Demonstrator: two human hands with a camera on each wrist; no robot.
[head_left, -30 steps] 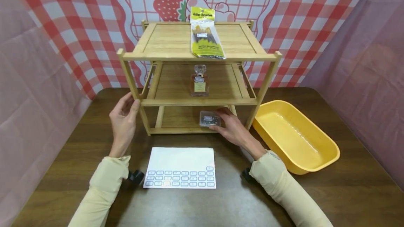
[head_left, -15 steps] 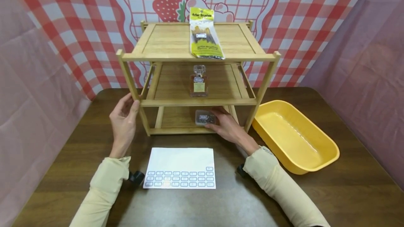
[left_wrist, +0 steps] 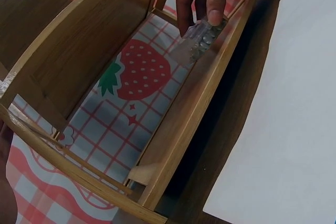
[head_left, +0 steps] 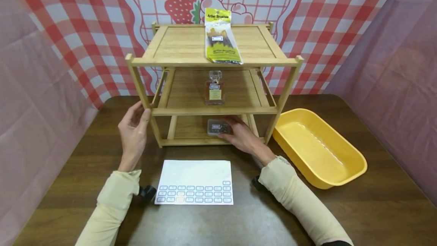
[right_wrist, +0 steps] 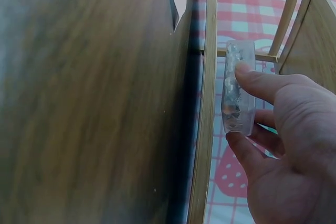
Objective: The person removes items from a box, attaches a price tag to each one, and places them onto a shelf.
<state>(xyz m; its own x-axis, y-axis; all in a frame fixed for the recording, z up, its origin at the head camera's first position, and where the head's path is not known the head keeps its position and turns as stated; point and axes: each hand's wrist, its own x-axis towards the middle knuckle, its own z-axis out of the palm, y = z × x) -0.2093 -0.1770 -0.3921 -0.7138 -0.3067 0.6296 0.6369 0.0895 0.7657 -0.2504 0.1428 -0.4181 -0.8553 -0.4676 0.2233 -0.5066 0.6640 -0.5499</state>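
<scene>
My right hand (head_left: 243, 135) pinches a small clear plastic box (head_left: 216, 127) by its right end, thumb on one side and fingers on the other. Small silvery pieces show inside the box, and a label is on its face. In the right wrist view, the box (right_wrist: 239, 87) is above the bottom shelf behind its front rail; whether it touches the shelf I cannot tell. My left hand (head_left: 134, 134) holds the left front post of the three-tier wooden rack (head_left: 215, 111), thumb in front and some fingers hidden behind the post.
A perfume bottle (head_left: 215, 91) stands on the middle shelf. A yellow pack of artist brushes (head_left: 222, 41) lies on the top shelf. The yellow plastic basin (head_left: 321, 149) is right of the rack. A white label sheet (head_left: 196, 174) lies in front.
My right hand has moved the clear plastic box a little left and slightly back over the bottom shelf. My left hand stays on the post.
</scene>
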